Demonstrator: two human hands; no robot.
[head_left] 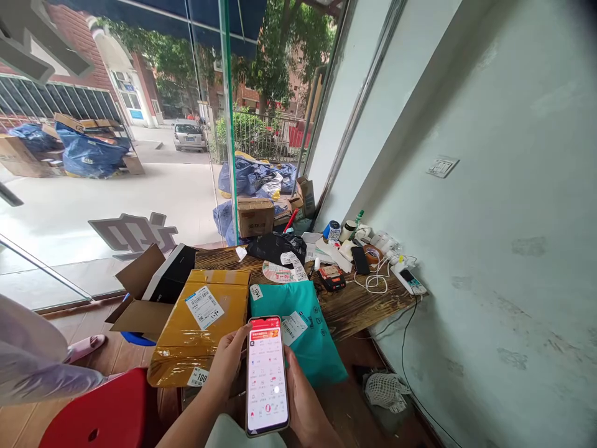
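Phone [267, 373] low centre, just in front of teal mailer [305, 330]. My left hand [227, 361] + right hand [301, 401] both clamped on phone edges. Keep screen steady, thumb free, label on mailer visible behind.

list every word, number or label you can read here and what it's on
"100": white sticker on the tape-wrapped box.
"100", less sure: small tag on the teal mailer bag.
Shipping labels, the phone screen and the cardboard box print: too small or blurred.
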